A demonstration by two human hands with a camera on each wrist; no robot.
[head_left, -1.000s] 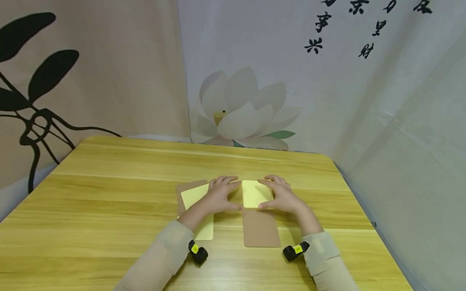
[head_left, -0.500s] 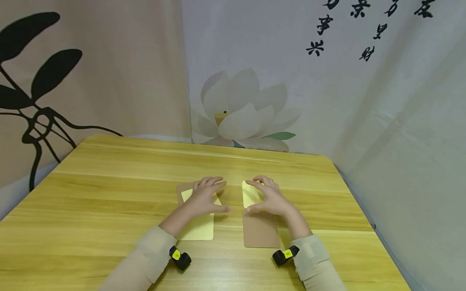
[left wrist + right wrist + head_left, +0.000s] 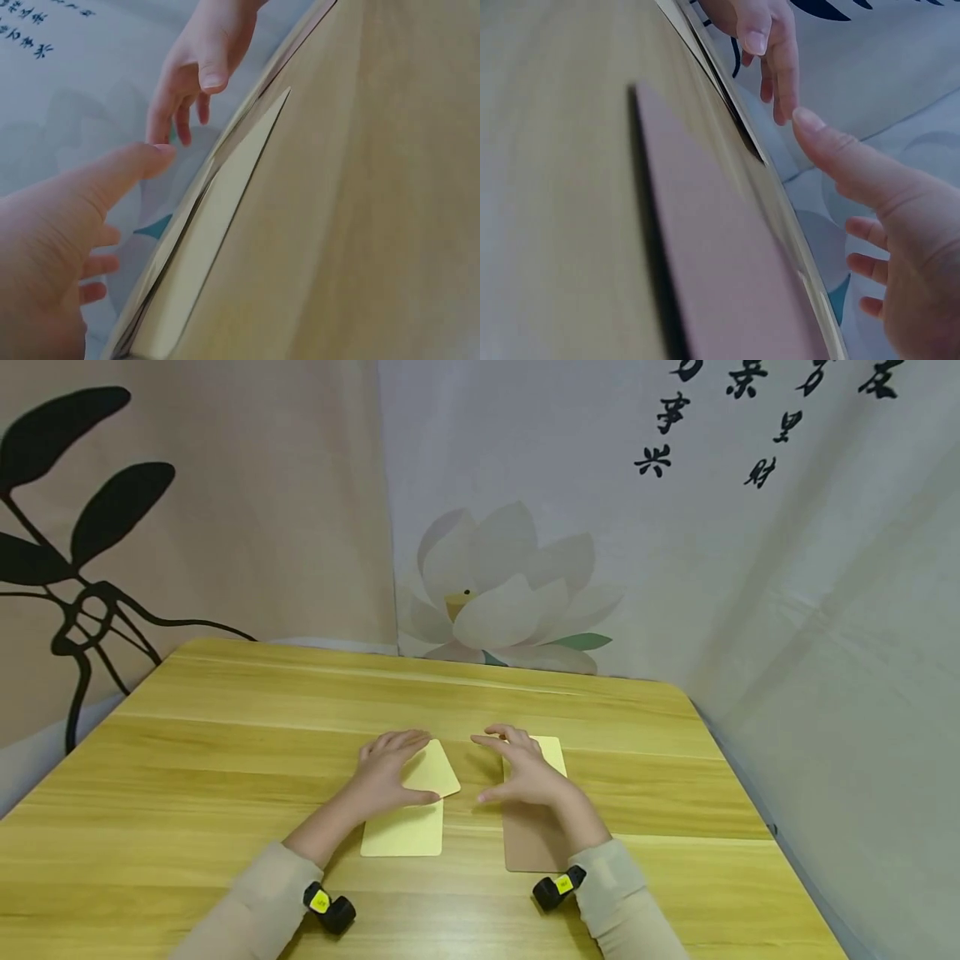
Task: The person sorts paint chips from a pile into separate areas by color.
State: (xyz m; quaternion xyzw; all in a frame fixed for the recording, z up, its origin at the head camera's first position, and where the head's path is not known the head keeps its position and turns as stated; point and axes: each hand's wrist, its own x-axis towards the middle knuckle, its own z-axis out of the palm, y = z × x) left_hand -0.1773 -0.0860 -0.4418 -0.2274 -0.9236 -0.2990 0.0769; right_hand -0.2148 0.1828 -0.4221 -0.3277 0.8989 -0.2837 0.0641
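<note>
My left hand (image 3: 384,783) hovers over the left pair of cards, fingers extended and thumb spread apart, holding nothing. Under it, a yellow card (image 3: 441,768) lies tilted, overlapping the far edge of another yellow card (image 3: 403,837). To the right, my right hand (image 3: 529,775) is spread in the same way above the inner edge of the other pair, and it too holds nothing. That pair is a yellow card (image 3: 553,753) at the back and a brown card (image 3: 531,845) in front, each partly hidden by the hand or forearm. In the right wrist view the brown card (image 3: 712,255) lies flat, below the thumb.
The cards lie on a wood-grain table (image 3: 645,893) with rounded far corners. Behind its far edge hangs a pale cloth (image 3: 525,452) printed with a lotus and black characters. A black wrist camera (image 3: 330,910) sits on the left cuff, another (image 3: 557,890) on the right.
Both hands have moved left, the left one off the middle gap and the right one partly uncovering its yellow card. The cards have stayed put; a brown card at back left is now covered.
</note>
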